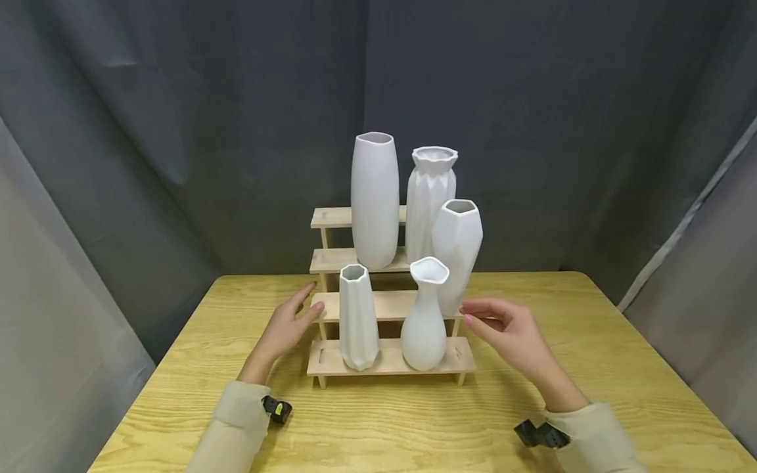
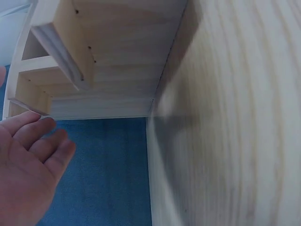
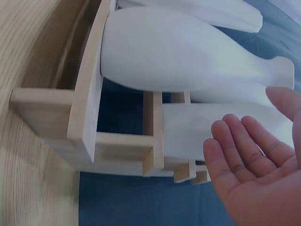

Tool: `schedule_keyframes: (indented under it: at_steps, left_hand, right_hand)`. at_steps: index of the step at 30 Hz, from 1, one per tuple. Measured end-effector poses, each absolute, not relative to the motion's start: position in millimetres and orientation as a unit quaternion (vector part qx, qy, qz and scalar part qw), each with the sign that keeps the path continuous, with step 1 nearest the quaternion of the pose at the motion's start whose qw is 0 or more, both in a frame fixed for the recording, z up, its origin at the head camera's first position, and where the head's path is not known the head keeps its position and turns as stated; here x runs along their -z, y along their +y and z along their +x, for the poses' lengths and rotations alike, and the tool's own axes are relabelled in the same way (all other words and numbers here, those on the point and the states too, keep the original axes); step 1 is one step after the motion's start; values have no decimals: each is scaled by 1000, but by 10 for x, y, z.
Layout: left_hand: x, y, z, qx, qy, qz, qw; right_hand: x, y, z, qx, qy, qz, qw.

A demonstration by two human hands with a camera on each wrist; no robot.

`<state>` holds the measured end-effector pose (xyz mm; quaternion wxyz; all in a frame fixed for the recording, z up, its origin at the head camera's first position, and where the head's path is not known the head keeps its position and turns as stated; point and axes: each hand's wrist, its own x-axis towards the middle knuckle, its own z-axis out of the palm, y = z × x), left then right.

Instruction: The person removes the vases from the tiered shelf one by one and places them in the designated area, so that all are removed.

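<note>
A stepped wooden stand [image 1: 390, 358] carries several white vases. On its lowest step are a slim ribbed vase [image 1: 358, 322] at left and a round-bellied, narrow-necked vase [image 1: 423, 335] at right. A faceted vase [image 1: 460, 249] stands on the second step up, partly hidden by the narrow-necked one. The third step holds a tall smooth vase [image 1: 375, 197] and a pleated vase [image 1: 428, 203]. My left hand [image 1: 285, 330] is beside the stand's left end, fingers extended. At the right end, my right hand [image 1: 516, 335] has loosely bent fingers close to the faceted vase; contact is unclear.
Under the stand is a light wooden table [image 1: 378, 427], its surface extending to both sides and in front. Dark grey curtains [image 1: 284, 98] hang behind the table. Dark wrist devices [image 1: 276, 409] sit at the sleeve cuffs.
</note>
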<state>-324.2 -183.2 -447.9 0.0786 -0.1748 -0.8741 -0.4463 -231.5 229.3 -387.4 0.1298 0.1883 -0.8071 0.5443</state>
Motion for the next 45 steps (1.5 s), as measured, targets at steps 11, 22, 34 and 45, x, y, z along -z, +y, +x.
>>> schedule_keyframes:
  at_steps: [11, 22, 34, 45]
  left_hand:
    - [4506, -1800, -3286, 466, -862, -186, 74]
    - [4549, -1777, -3299, 471, -857, -195, 76]
    - [4607, -1789, -3345, 477, -854, -197, 70]
    - [4613, -1789, -3346, 498, -842, -198, 63]
  right_hand:
    - [3881, 2097, -2316, -594, -769, 216, 97]
    - [3913, 1964, -2363, -600, -767, 209, 93]
    - [3965, 1788, -2493, -600, -774, 186, 85]
    - [3982, 1756, -2516, -599, -772, 190, 97]
